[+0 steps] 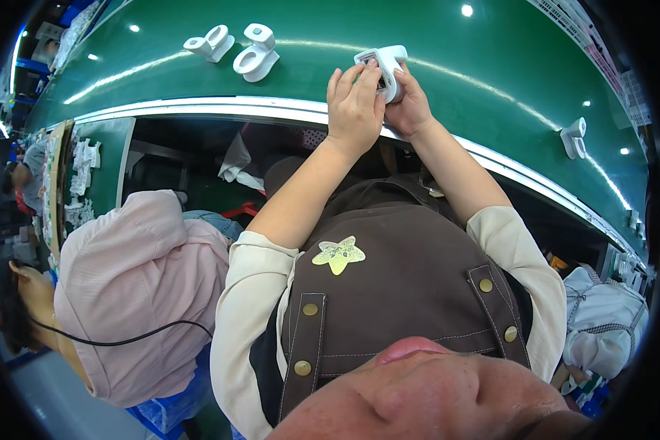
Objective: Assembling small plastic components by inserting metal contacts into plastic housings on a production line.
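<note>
Both hands grip one white plastic housing at the near edge of the green conveyor belt. The left hand lies curled over its near face, fingers closed; the right hand clasps it from the right and beneath. Its long axis tilts away up the belt, with two more white housings well apart to the left.

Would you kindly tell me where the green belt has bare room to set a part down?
Bare green belt lies between the held white part and the lone white part, also left of the two white parts. It is crowded around both hands.
</note>
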`<state>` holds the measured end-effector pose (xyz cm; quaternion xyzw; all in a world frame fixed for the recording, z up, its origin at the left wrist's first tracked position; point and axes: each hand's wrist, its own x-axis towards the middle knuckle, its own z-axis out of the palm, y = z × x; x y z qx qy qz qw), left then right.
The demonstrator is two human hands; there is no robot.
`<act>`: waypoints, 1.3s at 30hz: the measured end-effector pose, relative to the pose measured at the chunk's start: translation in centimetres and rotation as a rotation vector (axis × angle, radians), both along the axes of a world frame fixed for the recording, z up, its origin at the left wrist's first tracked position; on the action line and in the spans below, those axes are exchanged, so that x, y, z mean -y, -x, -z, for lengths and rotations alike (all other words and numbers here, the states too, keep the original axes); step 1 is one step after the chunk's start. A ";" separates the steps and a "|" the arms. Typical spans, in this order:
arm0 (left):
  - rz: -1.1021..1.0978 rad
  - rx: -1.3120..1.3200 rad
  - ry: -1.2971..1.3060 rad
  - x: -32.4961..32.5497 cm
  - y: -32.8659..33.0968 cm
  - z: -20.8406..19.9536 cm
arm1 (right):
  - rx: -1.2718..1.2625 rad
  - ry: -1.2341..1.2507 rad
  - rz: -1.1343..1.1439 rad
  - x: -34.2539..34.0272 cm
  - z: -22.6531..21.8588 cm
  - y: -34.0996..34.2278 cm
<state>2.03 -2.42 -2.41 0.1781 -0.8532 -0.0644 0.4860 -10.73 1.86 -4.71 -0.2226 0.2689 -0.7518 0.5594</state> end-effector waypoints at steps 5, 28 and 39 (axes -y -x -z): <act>0.340 -0.131 -0.124 1.7 -0.6 0.1 | 0.080 -0.045 0.119 0.5 -0.3 -0.2; -0.078 0.214 -0.044 5.4 -1.7 3.7 | -0.049 1.005 -0.309 -12.0 -19.7 1.8; -0.071 0.240 -0.073 5.9 -1.8 3.5 | -0.196 0.578 -0.127 -5.5 -16.4 1.6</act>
